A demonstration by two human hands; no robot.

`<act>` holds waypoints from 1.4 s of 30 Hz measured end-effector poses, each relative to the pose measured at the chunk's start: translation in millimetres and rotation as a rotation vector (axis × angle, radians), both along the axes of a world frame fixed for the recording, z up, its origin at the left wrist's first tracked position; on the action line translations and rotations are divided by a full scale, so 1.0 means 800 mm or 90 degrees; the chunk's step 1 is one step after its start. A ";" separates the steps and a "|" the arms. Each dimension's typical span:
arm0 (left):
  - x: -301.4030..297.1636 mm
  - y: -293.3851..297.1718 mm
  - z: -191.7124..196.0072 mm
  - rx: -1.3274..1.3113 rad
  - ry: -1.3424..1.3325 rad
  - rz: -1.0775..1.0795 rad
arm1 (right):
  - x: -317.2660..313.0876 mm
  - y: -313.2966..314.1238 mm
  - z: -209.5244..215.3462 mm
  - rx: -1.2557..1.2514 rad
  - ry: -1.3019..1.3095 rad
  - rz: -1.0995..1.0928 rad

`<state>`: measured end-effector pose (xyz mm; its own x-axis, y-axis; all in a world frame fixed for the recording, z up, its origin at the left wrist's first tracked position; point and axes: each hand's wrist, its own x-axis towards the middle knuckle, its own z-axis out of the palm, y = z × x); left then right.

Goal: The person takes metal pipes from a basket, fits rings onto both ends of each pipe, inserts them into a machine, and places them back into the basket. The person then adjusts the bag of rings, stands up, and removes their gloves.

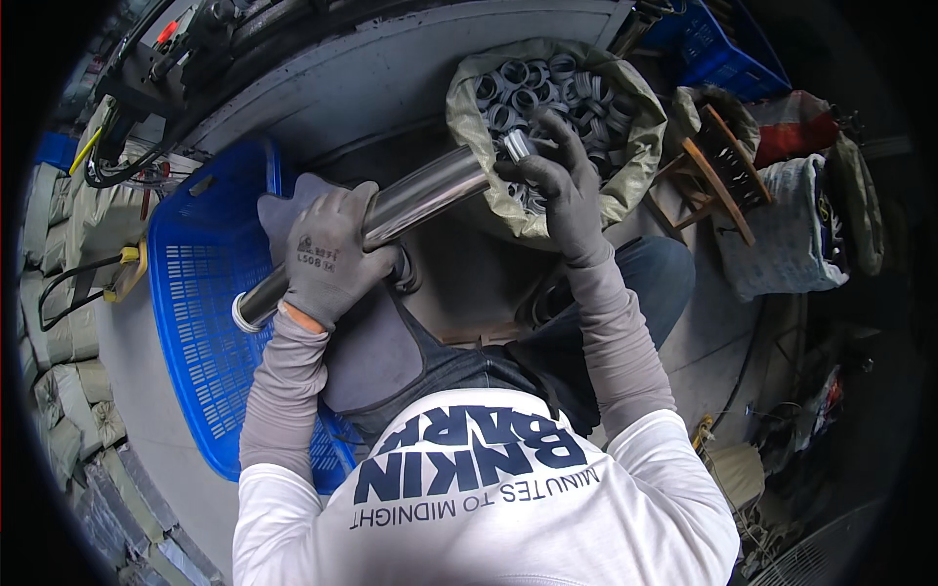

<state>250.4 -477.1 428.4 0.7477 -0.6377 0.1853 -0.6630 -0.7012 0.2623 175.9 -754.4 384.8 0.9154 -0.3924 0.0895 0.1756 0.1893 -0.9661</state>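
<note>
Here, I see a grey pad (376,356) over the wearer's lap (459,368), probably to guard it. The left hand (337,244) wraps around the shiny tube (430,195), likely steadying it on a slant; its lower end, wearing a white collar (237,314), hangs over the blue basket (168,293). The right hand (565,181) seems to pinch a pale ring (517,146) beside the tube's upper end. Just beyond, the sack (625,200) of grey rings (525,100) gapes, I judge, for easy reach.

head: left fisheye, head-worn | faces steeply down, slightly forward | shirt (489,498) nearest | left hand (334,242), right hand (573,200) close, mid-view | sack (645,146) farther
</note>
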 end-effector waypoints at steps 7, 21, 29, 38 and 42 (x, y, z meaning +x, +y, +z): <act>-0.001 -0.010 0.002 -0.003 0.006 -0.026 | 0.014 -0.002 -0.043 -0.147 0.038 0.170; -0.001 -0.018 -0.002 0.035 0.011 -0.036 | 0.028 0.045 -0.032 -0.322 -0.108 -0.034; -0.002 -0.013 -0.005 0.083 -0.029 -0.049 | 0.029 0.076 -0.033 -0.204 -0.041 -0.111; -0.002 0.028 0.002 0.112 -0.014 -0.006 | 0.082 -0.050 -0.072 -0.348 0.149 -0.077; 0.003 0.028 0.000 0.023 -0.038 -0.010 | 0.130 -0.146 -0.175 -0.802 0.529 -0.055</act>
